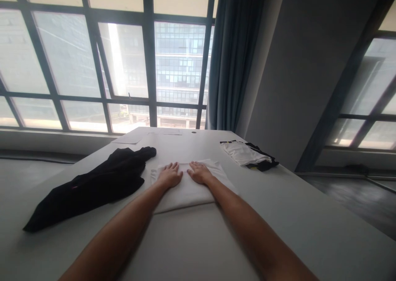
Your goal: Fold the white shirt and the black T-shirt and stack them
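A folded white garment (188, 190) lies flat on the white table (303, 215) in front of me. My left hand (169, 175) rests palm down on its left part, fingers spread and pointing away from me. My right hand (199, 172) lies flat beside it on the same garment, fingers apart. Neither hand grips the cloth; both press on top of it.
A crumpled black garment (93, 186) sprawls on the table to the left. A folded pile of white and black clothes (247, 154) sits at the far right. Sheets of paper (128, 140) lie near the far edge, below large windows and a blue curtain (232, 58).
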A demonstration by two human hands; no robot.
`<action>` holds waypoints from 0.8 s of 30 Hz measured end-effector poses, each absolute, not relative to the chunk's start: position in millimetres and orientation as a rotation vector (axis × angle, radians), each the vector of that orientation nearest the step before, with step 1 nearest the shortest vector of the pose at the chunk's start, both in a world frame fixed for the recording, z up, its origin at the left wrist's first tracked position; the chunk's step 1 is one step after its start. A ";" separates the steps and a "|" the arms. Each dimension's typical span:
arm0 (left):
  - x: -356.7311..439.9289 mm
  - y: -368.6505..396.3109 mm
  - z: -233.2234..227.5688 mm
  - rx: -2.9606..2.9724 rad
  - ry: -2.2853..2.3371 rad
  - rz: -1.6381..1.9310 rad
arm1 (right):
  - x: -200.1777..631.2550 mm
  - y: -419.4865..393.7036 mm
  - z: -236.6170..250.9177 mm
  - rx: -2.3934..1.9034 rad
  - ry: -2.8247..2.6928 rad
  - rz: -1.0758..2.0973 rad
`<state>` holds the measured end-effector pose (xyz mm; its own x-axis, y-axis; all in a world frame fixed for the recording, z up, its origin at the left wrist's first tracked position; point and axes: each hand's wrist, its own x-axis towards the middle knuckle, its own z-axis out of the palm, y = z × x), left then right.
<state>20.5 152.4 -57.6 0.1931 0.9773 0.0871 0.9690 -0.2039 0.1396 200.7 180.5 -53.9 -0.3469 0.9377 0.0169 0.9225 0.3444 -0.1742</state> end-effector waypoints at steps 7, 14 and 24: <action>-27.3 169.9 -58.3 2.227 2.130 0.156 | 274.7 201.2 -58.2 -2.057 -2.220 0.243; -28.1 153.6 -60.4 2.017 2.296 0.270 | 304.7 181.1 -61.1 -2.156 -2.097 0.260; -45.0 95.5 -68.3 2.126 2.168 0.211 | 291.8 121.2 -43.7 -2.223 -1.819 0.000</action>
